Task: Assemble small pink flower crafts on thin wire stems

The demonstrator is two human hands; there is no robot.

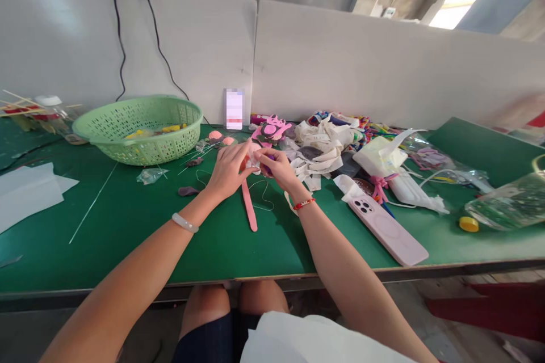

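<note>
My left hand (232, 167) and my right hand (277, 170) meet over the middle of the green table. Between them is a small pale-pink, partly translucent piece (254, 154), mostly covered by fingers. The fingers of my left hand are closed around its near side. In my right hand a small purple thing (267, 170) shows between the pinched fingers; its kind is hidden. A flat pink strip (249, 209) with a rounded end runs from under my hands toward me. Beside it a thin pale thread (268, 202) curls on the table.
A green plastic basket (140, 144) stands at left. A lit phone (234, 109) leans on the partition; a pink phone (389, 229) lies at right. White fabric strips (317, 150) and pink pieces (272, 129) are heaped behind my hands. A clear bottle (511, 204) lies far right.
</note>
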